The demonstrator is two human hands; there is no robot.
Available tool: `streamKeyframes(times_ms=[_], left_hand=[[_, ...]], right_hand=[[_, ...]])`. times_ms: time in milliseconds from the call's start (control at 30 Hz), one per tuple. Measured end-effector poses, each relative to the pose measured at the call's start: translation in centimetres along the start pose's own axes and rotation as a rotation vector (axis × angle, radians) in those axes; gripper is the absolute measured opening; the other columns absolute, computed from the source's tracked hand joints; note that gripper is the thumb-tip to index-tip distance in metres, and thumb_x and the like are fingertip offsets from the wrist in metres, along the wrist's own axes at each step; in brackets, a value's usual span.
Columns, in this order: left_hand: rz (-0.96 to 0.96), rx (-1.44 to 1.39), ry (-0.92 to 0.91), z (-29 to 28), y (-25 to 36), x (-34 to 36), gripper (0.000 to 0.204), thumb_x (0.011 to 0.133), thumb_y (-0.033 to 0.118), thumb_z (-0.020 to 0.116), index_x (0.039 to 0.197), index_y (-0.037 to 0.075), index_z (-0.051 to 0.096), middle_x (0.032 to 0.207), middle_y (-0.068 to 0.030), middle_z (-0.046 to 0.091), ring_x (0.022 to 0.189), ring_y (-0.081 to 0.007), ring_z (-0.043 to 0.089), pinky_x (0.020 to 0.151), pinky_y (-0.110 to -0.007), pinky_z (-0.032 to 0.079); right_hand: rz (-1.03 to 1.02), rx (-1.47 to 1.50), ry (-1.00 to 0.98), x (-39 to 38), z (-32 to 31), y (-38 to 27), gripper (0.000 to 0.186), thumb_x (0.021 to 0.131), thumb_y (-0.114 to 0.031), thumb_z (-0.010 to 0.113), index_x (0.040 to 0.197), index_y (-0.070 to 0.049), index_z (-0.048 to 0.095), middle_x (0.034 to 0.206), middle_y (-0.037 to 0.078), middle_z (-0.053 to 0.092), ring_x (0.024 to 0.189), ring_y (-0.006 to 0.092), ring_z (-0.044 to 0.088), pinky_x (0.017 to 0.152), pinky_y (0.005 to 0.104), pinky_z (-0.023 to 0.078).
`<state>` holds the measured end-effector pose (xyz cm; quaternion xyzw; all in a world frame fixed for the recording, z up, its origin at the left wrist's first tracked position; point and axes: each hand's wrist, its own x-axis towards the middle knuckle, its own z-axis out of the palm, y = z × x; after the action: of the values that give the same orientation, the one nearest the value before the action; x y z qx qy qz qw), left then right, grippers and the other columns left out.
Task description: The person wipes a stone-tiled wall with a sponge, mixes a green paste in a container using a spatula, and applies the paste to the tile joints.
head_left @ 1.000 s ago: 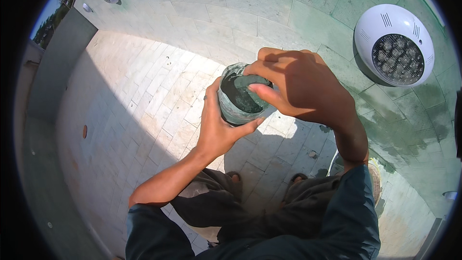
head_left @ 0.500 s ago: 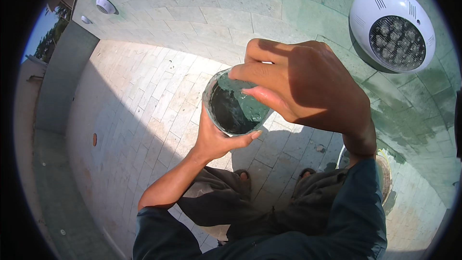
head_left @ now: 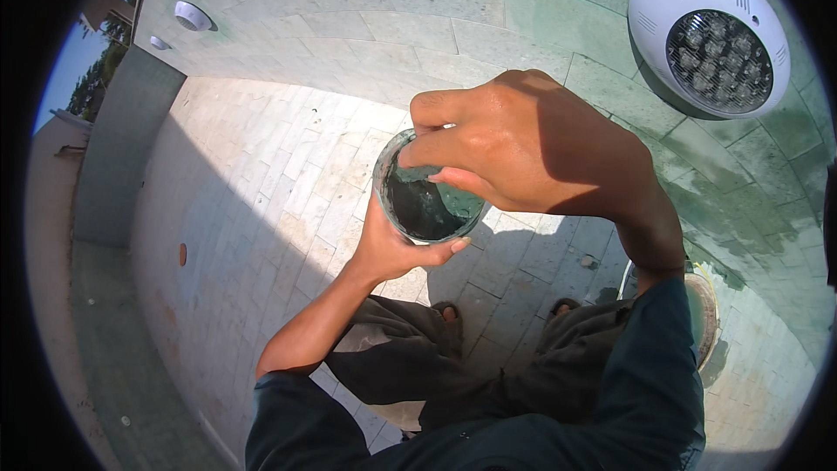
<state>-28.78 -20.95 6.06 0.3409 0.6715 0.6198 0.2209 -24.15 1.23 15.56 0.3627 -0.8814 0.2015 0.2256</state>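
Note:
A round cup point(head_left: 384, 166) with green-smeared walls holds wet, dark green paste point(head_left: 453, 201). My left hand point(head_left: 388, 244) wraps around its side from below left, thumb along the near rim. Over the cup's mouth, my right hand point(head_left: 532, 144) reaches in from the right, its fingers bent and pinched together at the paste. Whether something thin sits between those fingertips cannot be made out; the fingers and the paste hide it.
A green-tinted stone-tile wall point(head_left: 392, 26) curves ahead, with a large round white lamp point(head_left: 645, 17) at upper right and smaller ones at far left. A bucket point(head_left: 706, 314) stands by my right elbow. Pale tiled floor point(head_left: 261, 157) lies below, partly shaded.
My right hand has shifted slightly left and its fingertips sit further over the cup's far left side. The left hand keeps its hold on the cup. The view has tilted slightly.

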Motion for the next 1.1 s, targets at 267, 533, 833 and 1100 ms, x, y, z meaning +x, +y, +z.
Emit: streamKeyframes(times_ms=[267, 533, 833, 1100], left_hand=[[-0.091, -0.069, -0.024, 0.0, 0.1, -0.5, 0.099, 0.062, 0.012, 0.089, 0.142, 0.001, 0.033, 0.131, -0.0122, 0.052, 0.123, -0.0206, 0.053, 0.104, -0.038, 0.044], [-0.105, -0.071, -0.044, 0.0, 0.4, -0.4, 0.102, 0.06, 0.013, 0.09, 0.144, 0.001, 0.033, 0.133, -0.0122, 0.05, 0.124, -0.0209, 0.052, 0.105, -0.037, 0.043], [-0.004, 0.008, -0.07, -0.3, 0.3, -0.5, 0.099, 0.061, 0.013, 0.089, 0.143, 0.001, 0.034, 0.133, -0.0119, 0.05, 0.124, -0.021, 0.051, 0.105, -0.037, 0.042], [0.018, 0.016, -0.033, -0.5, -0.4, -0.5, 0.104, 0.059, 0.015, 0.09, 0.144, 0.001, 0.032, 0.135, -0.0127, 0.048, 0.127, -0.0223, 0.049, 0.107, -0.039, 0.041]], right_hand=[[-0.003, 0.107, -0.106, 0.2, -0.1, 0.2, 0.022, 0.085, -0.02, 0.07, 0.103, -0.008, 0.07, 0.09, 0.005, 0.059, 0.065, 0.0239, 0.062, 0.059, 0.0376, 0.048], [0.067, 0.122, -0.207, 0.7, -1.4, -0.2, 0.02, 0.09, -0.024, 0.067, 0.104, -0.01, 0.07, 0.101, 0.004, 0.062, 0.086, 0.0263, 0.064, 0.078, 0.04, 0.051], [-0.02, 0.061, -0.034, -0.1, -0.9, -0.4, 0.022, 0.081, -0.014, 0.072, 0.102, -0.007, 0.069, 0.091, 0.005, 0.06, 0.069, 0.0256, 0.064, 0.06, 0.0388, 0.049], [-0.046, 0.055, 0.034, -1.6, 0.9, 1.5, 0.02, 0.084, -0.016, 0.069, 0.102, -0.007, 0.069, 0.094, 0.006, 0.06, 0.07, 0.0268, 0.064, 0.06, 0.0391, 0.049]])
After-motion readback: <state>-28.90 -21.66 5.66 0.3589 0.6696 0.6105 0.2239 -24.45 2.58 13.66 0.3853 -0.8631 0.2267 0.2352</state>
